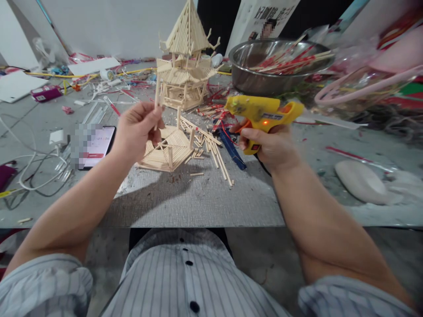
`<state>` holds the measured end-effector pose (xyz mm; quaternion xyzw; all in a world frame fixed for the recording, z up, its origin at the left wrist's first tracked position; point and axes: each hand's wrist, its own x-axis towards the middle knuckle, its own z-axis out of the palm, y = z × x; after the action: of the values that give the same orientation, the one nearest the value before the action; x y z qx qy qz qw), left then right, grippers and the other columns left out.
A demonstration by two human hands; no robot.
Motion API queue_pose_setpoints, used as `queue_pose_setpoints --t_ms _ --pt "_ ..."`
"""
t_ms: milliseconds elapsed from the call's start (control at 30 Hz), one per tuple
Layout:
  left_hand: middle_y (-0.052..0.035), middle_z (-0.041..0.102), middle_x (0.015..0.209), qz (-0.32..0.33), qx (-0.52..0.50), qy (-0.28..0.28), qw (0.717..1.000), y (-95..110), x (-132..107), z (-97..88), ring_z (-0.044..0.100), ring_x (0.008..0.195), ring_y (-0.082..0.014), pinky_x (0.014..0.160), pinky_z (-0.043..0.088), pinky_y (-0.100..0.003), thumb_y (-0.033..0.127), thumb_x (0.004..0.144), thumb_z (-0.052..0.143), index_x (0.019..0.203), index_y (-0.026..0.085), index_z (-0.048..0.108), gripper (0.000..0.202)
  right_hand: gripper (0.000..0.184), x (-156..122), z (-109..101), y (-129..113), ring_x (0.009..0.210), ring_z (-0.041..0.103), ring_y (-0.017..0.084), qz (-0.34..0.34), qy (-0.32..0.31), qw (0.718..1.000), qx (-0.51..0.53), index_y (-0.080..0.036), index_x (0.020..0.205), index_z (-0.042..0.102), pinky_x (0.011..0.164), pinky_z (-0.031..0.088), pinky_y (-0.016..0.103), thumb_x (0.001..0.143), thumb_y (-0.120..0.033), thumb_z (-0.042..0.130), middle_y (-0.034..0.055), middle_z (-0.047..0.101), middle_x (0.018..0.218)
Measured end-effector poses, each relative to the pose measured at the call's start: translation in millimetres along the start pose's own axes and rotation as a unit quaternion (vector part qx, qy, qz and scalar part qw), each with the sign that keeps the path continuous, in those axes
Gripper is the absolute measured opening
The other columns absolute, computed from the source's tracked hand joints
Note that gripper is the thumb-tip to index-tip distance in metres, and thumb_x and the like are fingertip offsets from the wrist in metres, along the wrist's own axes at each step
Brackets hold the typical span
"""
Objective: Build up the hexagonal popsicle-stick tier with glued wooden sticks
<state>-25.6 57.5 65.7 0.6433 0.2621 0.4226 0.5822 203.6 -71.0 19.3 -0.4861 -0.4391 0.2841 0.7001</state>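
Observation:
Between the fingertips of my left hand (140,132) a short wooden stick (157,94) is pinched upright. The hand hovers over the left side of a flat base of wooden sticks (165,156), which has several short posts standing at its edge and is partly hidden by the hand. My right hand (267,143) is wrapped round the handle of a yellow hot glue gun (256,108), its nozzle pointing left and a small orange light lit on its side. Behind the base stands a tiered pagoda model (187,61) built of similar sticks.
Loose sticks (216,154) and a dark blue tool (233,149) lie right of the base. A metal bowl (280,81) with wrapped sticks stands at the back. A phone (99,147) and white cables (29,154) lie left; a whitish rounded object (361,182) sits right.

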Motion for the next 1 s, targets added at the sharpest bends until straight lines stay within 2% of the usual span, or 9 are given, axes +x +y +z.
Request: queue_pose_setpoints --t_ms 67,133,233,300,433,567,733,900,1000 --pt "0.0046 0.057 0.058 0.058 -0.002 0.009 0.998 9 -4 -0.7 0.048 0.035 -0.0034 0.034 0.032 -0.019 0.015 0.084 0.055 0.081 0.016 0.059 0.005 0.009 -1 2 -1 0.039 0.051 0.008 -0.004 0.007 1.000 -0.003 -0.021 0.066 0.066 0.039 0.037 0.023 0.058 -0.019 0.071 -0.0003 0.068 0.068" --pt "0.0038 0.060 0.062 0.065 -0.012 -0.015 0.998 13 -10 1.3 0.051 0.039 -0.0041 0.036 0.038 -0.018 0.008 0.082 0.055 0.087 0.014 0.061 0.010 0.008 -1 4 -2 0.039 0.050 0.008 -0.011 0.012 1.000 -0.005 -0.021 0.064 0.065 0.038 0.037 0.024 0.058 -0.020 0.070 -0.0006 0.068 0.069" --pt "0.0019 0.065 0.070 0.001 -0.029 -0.081 0.996 11 -19 8.9 0.057 0.045 -0.0048 0.041 0.045 -0.018 0.004 0.079 0.056 0.090 0.014 0.063 0.016 0.010 -1 5 -2 0.039 0.050 0.008 -0.019 0.024 0.999 -0.016 -0.021 0.065 0.063 0.039 0.037 0.024 0.058 -0.021 0.070 -0.0007 0.067 0.069" --pt "0.0006 0.066 0.072 -0.043 -0.040 -0.111 0.992 6 -23 14.9 0.059 0.047 -0.0054 0.043 0.047 -0.018 0.006 0.079 0.058 0.087 0.014 0.063 0.012 0.013 -1 4 -1 0.040 0.050 0.008 -0.022 0.032 0.999 -0.024 -0.022 0.069 0.063 0.040 0.037 0.025 0.058 -0.023 0.071 -0.0008 0.067 0.071" --pt "0.0012 0.064 0.064 -0.130 -0.028 -0.114 0.985 -4 -28 24.0 0.058 0.041 -0.0065 0.038 0.046 -0.019 0.013 0.079 0.062 0.078 0.014 0.059 0.004 0.015 -2 3 0 0.040 0.049 0.008 -0.029 0.034 0.998 -0.033 -0.023 0.070 0.062 0.041 0.035 0.025 0.059 -0.025 0.071 -0.0010 0.067 0.072" --pt "0.0054 0.060 0.054 -0.153 -0.026 -0.137 0.978 -5 -36 29.1 0.053 0.033 -0.0069 0.031 0.038 -0.017 0.023 0.080 0.065 0.081 0.019 0.051 0.015 0.014 -3 3 -1 0.041 0.050 0.009 -0.027 0.032 0.998 -0.036 -0.024 0.070 0.062 0.042 0.036 0.026 0.059 -0.026 0.071 -0.0015 0.067 0.072" --pt "0.0075 0.056 0.047 -0.159 -0.018 -0.227 0.961 -3 -51 35.9 0.045 0.028 -0.0046 0.027 0.029 -0.015 0.025 0.080 0.064 0.079 0.021 0.046 0.018 0.009 -2 2 0 0.039 0.049 0.009 -0.034 0.035 0.998 -0.025 -0.022 0.064 0.064 0.040 0.035 0.027 0.057 -0.022 0.070 -0.0012 0.068 0.069" --pt "0.0072 0.053 0.045 -0.256 0.084 -0.282 0.921 -24 -55 46.9 0.041 0.026 -0.0022 0.028 0.025 -0.014 0.016 0.084 0.055 0.073 0.019 0.048 0.013 0.008 -1 -1 2 0.040 0.050 0.009 -0.040 0.027 0.998 -0.035 -0.024 0.066 0.065 0.041 0.036 0.026 0.061 -0.020 0.069 -0.0024 0.068 0.070" --pt "0.0077 0.052 0.046 -0.264 0.149 -0.279 0.911 -40 -53 50.8 0.041 0.026 -0.0027 0.027 0.026 -0.015 0.013 0.084 0.051 0.071 0.019 0.047 0.015 0.008 -1 -3 3 0.040 0.049 0.008 -0.046 0.020 0.998 -0.042 -0.023 0.067 0.064 0.040 0.036 0.024 0.062 -0.019 0.069 -0.0022 0.068 0.069"
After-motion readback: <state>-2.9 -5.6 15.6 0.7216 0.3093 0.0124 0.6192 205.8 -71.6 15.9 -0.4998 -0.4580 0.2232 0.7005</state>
